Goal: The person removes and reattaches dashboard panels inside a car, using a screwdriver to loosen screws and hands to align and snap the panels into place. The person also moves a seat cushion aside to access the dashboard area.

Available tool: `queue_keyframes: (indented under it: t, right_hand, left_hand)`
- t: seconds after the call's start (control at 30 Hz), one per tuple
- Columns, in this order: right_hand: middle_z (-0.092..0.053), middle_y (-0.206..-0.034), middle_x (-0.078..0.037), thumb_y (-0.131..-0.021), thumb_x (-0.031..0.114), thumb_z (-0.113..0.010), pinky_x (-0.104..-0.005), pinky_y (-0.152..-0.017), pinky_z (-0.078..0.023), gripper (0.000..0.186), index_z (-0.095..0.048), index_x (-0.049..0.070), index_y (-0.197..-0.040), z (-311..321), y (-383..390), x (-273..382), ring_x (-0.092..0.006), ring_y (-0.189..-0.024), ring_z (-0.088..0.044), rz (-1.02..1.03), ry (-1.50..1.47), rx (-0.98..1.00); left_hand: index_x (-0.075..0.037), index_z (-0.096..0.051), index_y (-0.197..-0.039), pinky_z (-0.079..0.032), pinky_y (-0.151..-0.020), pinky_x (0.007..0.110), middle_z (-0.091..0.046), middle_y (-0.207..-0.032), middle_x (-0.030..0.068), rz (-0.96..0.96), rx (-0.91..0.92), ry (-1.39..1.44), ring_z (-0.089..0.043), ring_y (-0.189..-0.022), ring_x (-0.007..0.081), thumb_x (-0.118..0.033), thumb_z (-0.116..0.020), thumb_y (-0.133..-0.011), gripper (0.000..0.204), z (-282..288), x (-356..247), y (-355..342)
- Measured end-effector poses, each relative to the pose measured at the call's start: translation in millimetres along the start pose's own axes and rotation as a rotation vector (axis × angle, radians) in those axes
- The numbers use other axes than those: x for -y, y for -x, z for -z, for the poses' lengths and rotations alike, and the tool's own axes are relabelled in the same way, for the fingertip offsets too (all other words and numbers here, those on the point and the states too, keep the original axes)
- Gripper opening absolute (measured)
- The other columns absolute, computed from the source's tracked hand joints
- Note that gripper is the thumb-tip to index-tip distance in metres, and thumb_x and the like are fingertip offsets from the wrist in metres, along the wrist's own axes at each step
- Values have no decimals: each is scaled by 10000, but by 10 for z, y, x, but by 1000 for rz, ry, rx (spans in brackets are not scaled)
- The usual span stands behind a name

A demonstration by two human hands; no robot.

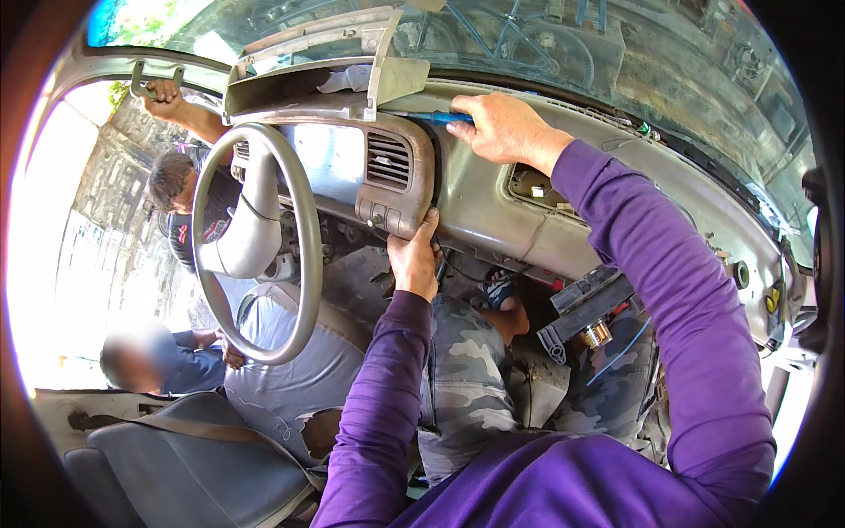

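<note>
My right hand (497, 128) is closed on a blue screwdriver (436, 117), whose shaft reaches left to the seam between the raised upper trim piece (385, 70) and the dashboard (480, 198). Lower down, my left hand (412, 255) grips the bottom right corner of the instrument surround (419, 145), beside its small switches (378, 220). An air vent (387, 161) sits above that hand. The steering wheel (308, 246) stands to its left. An opening (537, 187) in the dashboard is below my right hand.
Two other people (180, 194) (150, 356) are at the left door opening; one hand (163, 99) grips a handle. A grey-clad person (299, 387) occupies the left seat. A loose black part (585, 295) lies at my right leg. The windscreen (616, 53) spans the top.
</note>
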State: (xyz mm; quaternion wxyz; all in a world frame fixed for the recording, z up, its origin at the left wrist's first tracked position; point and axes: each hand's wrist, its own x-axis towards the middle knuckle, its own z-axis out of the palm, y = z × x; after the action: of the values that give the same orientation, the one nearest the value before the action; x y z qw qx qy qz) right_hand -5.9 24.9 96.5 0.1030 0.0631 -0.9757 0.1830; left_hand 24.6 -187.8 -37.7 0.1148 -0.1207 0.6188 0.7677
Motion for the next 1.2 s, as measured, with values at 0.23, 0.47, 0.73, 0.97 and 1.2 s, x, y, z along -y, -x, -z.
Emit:
queue_keyframes:
  t: [0.23, 0.47, 0.73, 0.97, 1.2]
  right_hand:
    - [-719, -921, -236, -980, 301, -575, -555, -786, -533, 316, -662, 31, -1120, -208, 332, -37, -450, -891, -687, -60, -89, 32]
    - [-709, -908, -263, -978, 275, -565, -573, -782, -528, 309, -609, 13, -1135, -314, 381, 181, -469, -879, -683, -120, -85, -7]
    - [-725, -977, -283, -882, 188, -576, -518, -855, -564, 296, -714, -37, -1016, -167, 205, 652, -461, -939, -710, -284, -21, 117]
    - [-736, -994, -268, -825, 141, -605, -494, -842, -578, 281, -738, -41, -992, -99, 228, 705, -423, -951, -731, -283, 54, 127]
    - [-741, -1045, -235, -831, 149, -594, -473, -852, -573, 312, -755, 9, -1058, 105, 168, 710, -396, -1000, -724, -324, 19, 274]
  left_hand:
    - [-45, -627, -1133, -449, -551, 260, -585, -884, -3, -11, 91, -6, -509, -612, 83, -260, -810, -874, 383, 7, -83, 52]
    - [-50, -643, -1161, -445, -541, 249, -616, -943, -3, -11, 95, -18, -512, -621, 84, -260, -812, -870, 397, 58, -84, 39]
    - [-40, -667, -1165, -420, -508, 268, -641, -931, 12, -156, 5, -34, -480, -580, 93, -233, -842, -851, 408, 108, 237, -274]
    - [91, -564, -1272, -412, -1062, 332, -649, -1276, 143, -40, -46, 79, -592, -1155, 229, -79, -873, -809, 582, -14, 41, -117]
    - [-39, -678, -1130, -352, -447, 254, -608, -823, -21, -5, 35, -25, -421, -507, 73, -182, -853, -836, 371, 87, -62, -15]
